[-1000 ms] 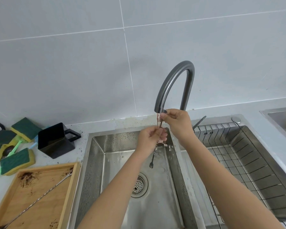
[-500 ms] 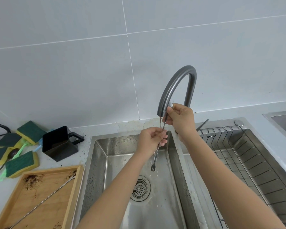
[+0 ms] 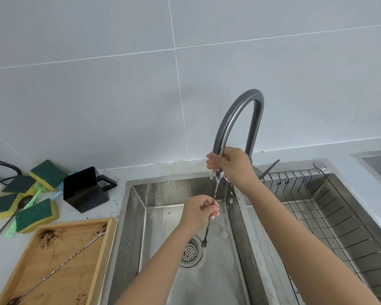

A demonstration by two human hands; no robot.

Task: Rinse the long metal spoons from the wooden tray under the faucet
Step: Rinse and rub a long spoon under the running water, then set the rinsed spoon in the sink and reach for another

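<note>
steel sink (image 3: 141,216) filling the middle, round drain (image 3: 189,252) in its floor. wire rack (image 3: 330,216) set in the basin at 3 o'clock from it. wooden tray (image 3: 13,274) on the counter at 9 o'clock from the sink, smeared with dark grounds, one long metal spoon (image 3: 59,267) lying across it corner to corner, dirty bowl at the near left end. curved grey faucet (image 3: 235,119) rising at 12 o'clock behind the sink, water running from its mouth. black square cup (image 3: 84,190) at 12 o'clock from the tray, handle pointing right. green and yellow sponges (image 3: 33,214) scattered at 9 o'clock from the cup. right hand (image 3: 231,166) just under the faucet mouth, fingers curled round the upper end of a second long spoon (image 3: 216,190), water splashing over them. left hand (image 3: 198,212) at 7 o'clock from the right, over the sink, fingers pinching the twisted stem about midway. held nearly upright, slightly tilted, between both hands. small forked tip (image 3: 204,243) hanging below the left hand, at 2 o'clock from the drain, apart from the sink floor.
</note>
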